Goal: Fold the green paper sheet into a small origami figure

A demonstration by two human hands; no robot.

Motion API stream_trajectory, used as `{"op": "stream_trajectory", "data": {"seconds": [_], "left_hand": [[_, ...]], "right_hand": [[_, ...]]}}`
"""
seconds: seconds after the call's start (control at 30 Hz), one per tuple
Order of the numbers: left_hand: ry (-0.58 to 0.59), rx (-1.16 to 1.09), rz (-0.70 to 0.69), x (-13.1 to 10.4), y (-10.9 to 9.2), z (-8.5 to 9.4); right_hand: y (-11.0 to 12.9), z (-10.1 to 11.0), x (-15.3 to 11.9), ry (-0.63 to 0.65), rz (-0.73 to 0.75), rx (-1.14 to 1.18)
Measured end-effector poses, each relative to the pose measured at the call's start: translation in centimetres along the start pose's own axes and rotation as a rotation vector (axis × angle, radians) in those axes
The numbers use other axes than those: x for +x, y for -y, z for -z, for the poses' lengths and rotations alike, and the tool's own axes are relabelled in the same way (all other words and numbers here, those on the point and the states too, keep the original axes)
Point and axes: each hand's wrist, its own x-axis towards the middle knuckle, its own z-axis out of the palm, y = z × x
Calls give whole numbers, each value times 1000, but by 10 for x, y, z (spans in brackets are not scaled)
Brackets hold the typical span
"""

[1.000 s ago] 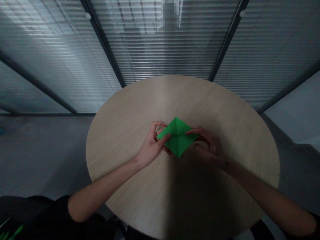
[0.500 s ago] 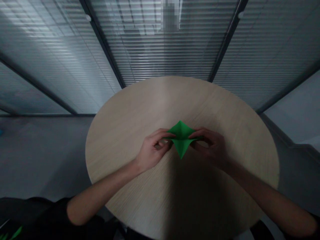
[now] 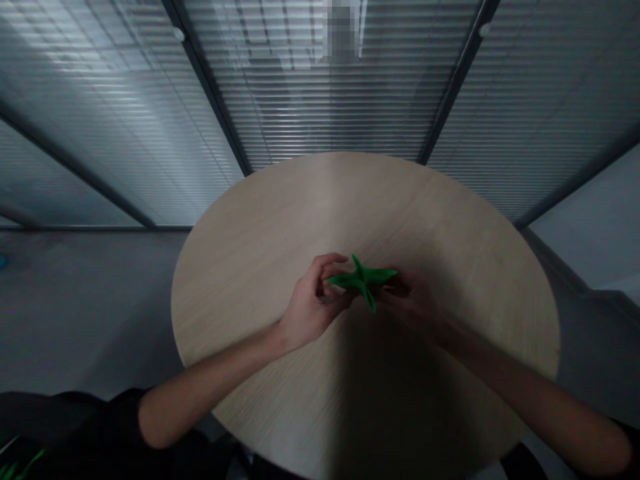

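Observation:
Over the middle of the table is a green folded paper, pinched into a four-pointed star seen from above. My left hand curls round its left side, thumb at the near edge and fingers along the far left, closed on it. From the right, my right hand grips the paper, its fingers partly hidden beneath the right point and in shadow. The underside of the paper is out of sight.
The round wooden table carries a dark shadow on its near half. Behind its far edge stand glass partitions with blinds and dark frames. Grey floor lies to the left.
The wide-open diamond of green paper has drawn in to a narrow four-pointed star and turned slightly. My fingers have moved from inside its flaps to its outside.

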Motion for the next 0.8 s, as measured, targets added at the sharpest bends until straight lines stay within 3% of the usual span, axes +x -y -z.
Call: {"op": "stream_trajectory", "data": {"seconds": [0.2,0.5,0.8], "left_hand": [[105,-139,217,8,-2,-3],[106,-151,203,7,2,-2],[96,-308,299,10,-1,-3]], "right_hand": [[-1,-4,-4,-44,83,-87],[4,-7,-5,-46,50,-113],[0,-5,-3,-27,-31,-3]]}}
